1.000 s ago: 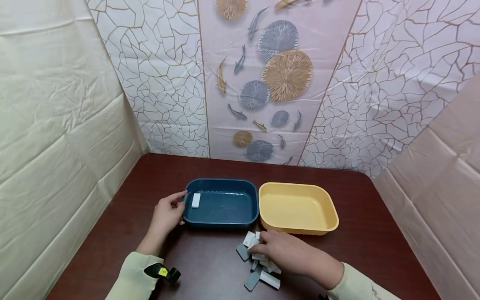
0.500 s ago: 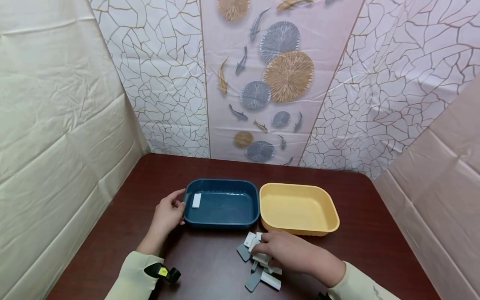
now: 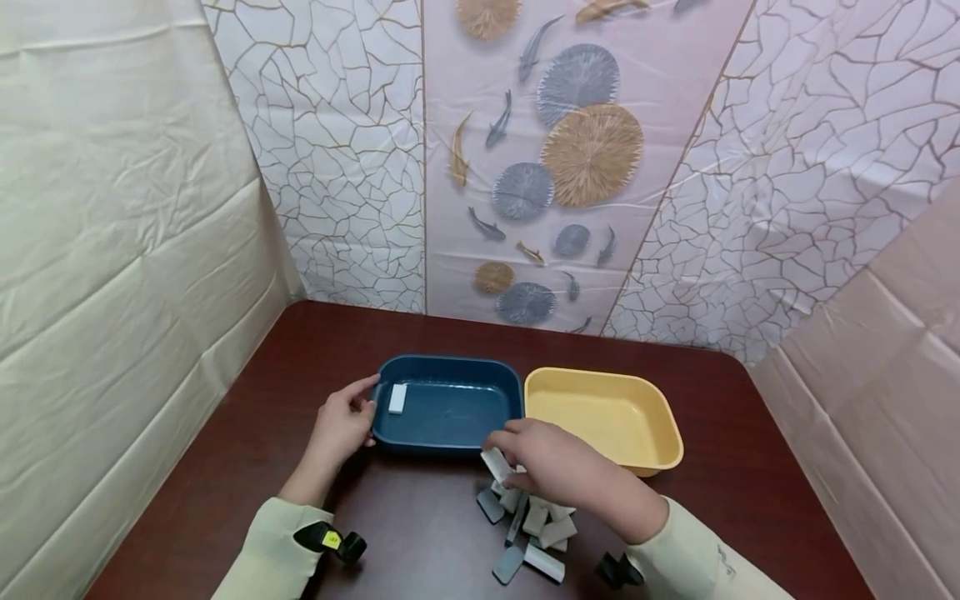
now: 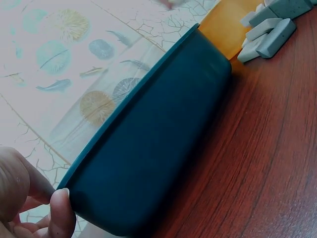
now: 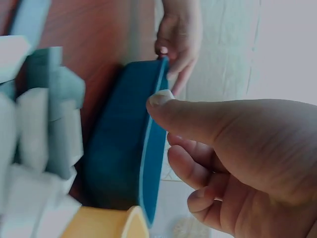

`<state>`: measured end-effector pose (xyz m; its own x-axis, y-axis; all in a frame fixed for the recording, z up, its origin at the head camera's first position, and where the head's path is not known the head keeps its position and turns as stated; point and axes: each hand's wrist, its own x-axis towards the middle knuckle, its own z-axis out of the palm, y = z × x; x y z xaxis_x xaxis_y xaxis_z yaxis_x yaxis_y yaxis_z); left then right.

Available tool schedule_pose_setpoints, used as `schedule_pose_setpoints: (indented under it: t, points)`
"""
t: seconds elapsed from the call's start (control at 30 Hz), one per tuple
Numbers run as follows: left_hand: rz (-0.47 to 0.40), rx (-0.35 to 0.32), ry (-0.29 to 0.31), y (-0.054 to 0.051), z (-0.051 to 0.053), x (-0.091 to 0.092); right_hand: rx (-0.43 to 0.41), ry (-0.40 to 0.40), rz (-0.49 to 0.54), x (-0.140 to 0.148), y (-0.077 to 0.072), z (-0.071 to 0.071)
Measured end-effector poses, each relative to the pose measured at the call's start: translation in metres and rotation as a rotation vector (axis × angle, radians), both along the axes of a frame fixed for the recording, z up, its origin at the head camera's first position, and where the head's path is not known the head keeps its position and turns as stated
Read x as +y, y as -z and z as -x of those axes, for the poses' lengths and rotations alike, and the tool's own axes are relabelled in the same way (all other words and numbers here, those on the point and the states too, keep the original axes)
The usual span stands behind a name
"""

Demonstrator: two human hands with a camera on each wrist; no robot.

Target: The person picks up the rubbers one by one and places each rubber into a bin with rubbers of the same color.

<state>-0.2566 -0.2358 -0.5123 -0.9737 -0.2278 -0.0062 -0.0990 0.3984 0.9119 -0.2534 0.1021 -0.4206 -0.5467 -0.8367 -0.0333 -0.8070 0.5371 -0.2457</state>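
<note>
From here I see the right hand (image 3: 555, 462) raised above a loose pile of blocks (image 3: 536, 521), its thumb and fingers clamped on a pale block (image 3: 497, 467) tilted just off the near edge of the blue tray (image 3: 450, 412). The left hand (image 3: 341, 427) grips that tray's left end, fingers and thumb set at the rim.

Inside the tray, one white block (image 3: 397, 398) lies close to the left wall; the tray floor stretches away to its right. The yellow tray (image 3: 600, 408) sits right alongside, so close that I cannot tell whether the rims touch; the right hand covers part of its near left edge.

The pile, white and grey mixed, spreads on the counter (image 3: 405, 533) in front of both trays. Toward the left wrist runs a broad strip of counter, and another separates the trays from the far edge, beneath the patterned cloth (image 3: 592, 158).
</note>
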Motion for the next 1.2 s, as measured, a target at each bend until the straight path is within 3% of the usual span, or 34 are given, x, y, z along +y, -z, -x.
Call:
schedule_pose_setpoints:
  t: [0.23, 0.43, 0.67, 0.83, 1.0, 1.2]
  points:
    - [-0.009, -0.005, 0.006, -0.002, -0.001, -0.001, 0.005, 0.098, 0.099, -0.034, -0.01, 0.025]
    - [-0.032, -0.008, -0.002, -0.002, -0.002, -0.002, -0.041, 0.207, 0.111, -0.07, -0.011, 0.053]
    - [-0.031, 0.001, 0.0, 0.0, -0.001, 0.0, -0.138, 0.297, 0.076, -0.101, 0.006, 0.08]
    - [-0.021, -0.002, -0.01, -0.001, 0.0, 0.001, -0.161, 0.356, 0.008, -0.122, 0.024, 0.095]
    - [0.0, -0.018, -0.016, 0.0, 0.0, 0.001, -0.178, 0.376, -0.062, -0.14, 0.044, 0.104]
    - [0.003, -0.022, -0.007, 0.001, -0.002, 0.002, -0.205, 0.413, -0.073, -0.15, 0.062, 0.111]
